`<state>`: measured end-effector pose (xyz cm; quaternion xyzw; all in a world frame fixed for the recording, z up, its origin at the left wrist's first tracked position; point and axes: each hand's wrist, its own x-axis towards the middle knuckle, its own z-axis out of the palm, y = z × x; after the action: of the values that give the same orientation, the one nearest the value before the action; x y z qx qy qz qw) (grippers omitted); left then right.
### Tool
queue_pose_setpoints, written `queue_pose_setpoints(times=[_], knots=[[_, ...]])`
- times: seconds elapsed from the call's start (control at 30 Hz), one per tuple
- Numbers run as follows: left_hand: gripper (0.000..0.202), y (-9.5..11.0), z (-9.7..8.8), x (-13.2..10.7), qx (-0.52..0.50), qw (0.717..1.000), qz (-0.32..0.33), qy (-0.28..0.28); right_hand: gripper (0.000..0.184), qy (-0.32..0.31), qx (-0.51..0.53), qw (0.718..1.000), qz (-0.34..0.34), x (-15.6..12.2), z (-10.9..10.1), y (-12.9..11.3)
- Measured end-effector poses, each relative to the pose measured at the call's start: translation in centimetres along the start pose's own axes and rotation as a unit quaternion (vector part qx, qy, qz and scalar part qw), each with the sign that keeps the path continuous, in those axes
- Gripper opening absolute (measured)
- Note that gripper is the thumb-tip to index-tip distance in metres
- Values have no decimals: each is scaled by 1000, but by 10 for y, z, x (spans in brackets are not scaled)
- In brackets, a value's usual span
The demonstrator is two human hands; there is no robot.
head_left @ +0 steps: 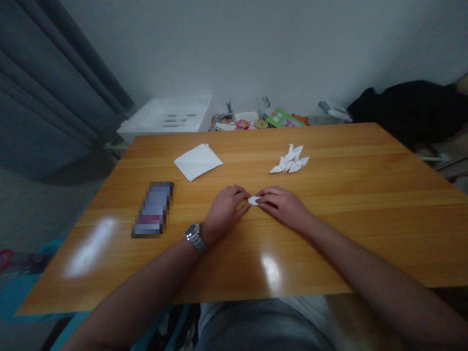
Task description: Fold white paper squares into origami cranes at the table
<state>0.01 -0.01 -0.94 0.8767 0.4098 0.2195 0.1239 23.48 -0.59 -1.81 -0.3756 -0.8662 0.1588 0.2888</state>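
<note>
Between my two hands, a small folded piece of white paper [253,200] lies on or just over the wooden table. My left hand [228,207], with a metal watch [195,237] on its wrist, pinches the left end of the paper. The right end is gripped by the fingers of my right hand [280,204], which cover part of it. Beyond my right hand sits a cluster of white folded paper cranes [290,160]. Past my left hand, flat white paper sheets [198,162] lie in a stack.
A phone [153,209], blurred out, lies on the left of the wooden table [347,170]. Behind the table's far edge stand a white box-like tray [171,112] and assorted items, including a green booklet [284,118]. A black cloth-like heap [409,112] is at the right.
</note>
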Motion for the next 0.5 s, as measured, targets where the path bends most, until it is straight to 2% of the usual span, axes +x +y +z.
queue_pose_setpoints(times=[0.5], knots=[[18,1,1,1,-4,1000,1,-2,16,6,4,1000,1,0,1,1]])
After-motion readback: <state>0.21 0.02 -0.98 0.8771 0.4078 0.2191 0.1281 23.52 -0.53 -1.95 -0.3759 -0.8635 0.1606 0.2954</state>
